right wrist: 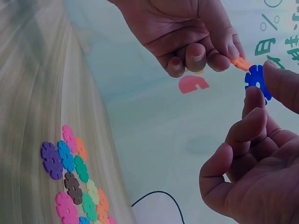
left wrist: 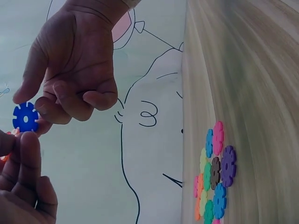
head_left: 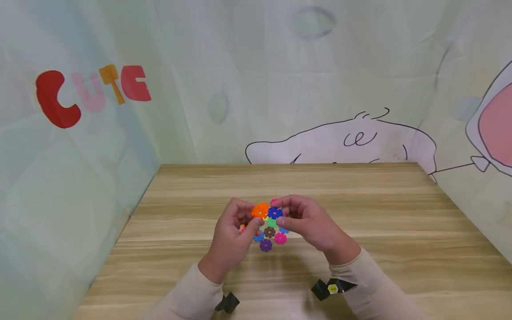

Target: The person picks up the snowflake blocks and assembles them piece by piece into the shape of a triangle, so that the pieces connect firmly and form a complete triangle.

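In the head view, my left hand pinches an orange notched snowflake disc between thumb and fingers. My right hand pinches a dark blue snowflake disc by its edge. Both discs are held above the table, edge to edge. From the right wrist, the orange disc meets the blue disc at its rim, the two at an angle; whether their slots are locked I cannot tell. The left fingers mostly cover the orange disc in the left wrist view.
Beneath the hands, several loose discs lie flat on the wooden table, among them a purple one, a brown one and a pink one. A printed cloth backdrop stands behind the table.
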Demonstrator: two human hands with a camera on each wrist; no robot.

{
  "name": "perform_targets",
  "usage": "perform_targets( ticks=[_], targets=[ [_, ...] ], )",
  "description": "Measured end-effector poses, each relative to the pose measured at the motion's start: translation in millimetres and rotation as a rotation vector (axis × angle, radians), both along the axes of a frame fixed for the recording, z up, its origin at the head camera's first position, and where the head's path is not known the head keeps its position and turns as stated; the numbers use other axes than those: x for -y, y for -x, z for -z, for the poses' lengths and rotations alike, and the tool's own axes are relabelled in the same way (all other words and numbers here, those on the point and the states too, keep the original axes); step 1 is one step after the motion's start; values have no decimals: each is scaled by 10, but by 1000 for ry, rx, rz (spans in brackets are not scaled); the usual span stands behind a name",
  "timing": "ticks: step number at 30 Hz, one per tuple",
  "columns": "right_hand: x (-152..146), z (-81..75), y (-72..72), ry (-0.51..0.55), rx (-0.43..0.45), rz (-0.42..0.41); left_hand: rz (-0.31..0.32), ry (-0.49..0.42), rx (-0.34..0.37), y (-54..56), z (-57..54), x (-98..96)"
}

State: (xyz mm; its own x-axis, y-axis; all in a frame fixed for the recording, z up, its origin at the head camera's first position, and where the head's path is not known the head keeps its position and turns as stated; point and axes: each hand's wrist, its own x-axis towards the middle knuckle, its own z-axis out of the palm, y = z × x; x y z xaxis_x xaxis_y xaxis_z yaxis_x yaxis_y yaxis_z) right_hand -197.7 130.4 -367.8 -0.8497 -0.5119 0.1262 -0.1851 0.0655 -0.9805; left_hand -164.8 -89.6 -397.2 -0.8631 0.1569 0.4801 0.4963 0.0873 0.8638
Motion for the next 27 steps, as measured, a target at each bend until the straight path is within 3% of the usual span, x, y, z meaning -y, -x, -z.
perform_targets(
  ticks=[5, 12, 21, 27],
  targets=[
    [11, -1, -20, 19, 9, -9, -4, 0, -63, -10, 32, -12],
    [18, -2, -29, 20, 23, -18, 15, -21, -215, 26, 83, -20],
    [33, -7, -45, 39, 12, -43, 69, -41, -233, 32, 69, -13],
    [46, -14, -73, 47, 70, -43, 95, -69, -241, 40, 97, -28]
  ],
)
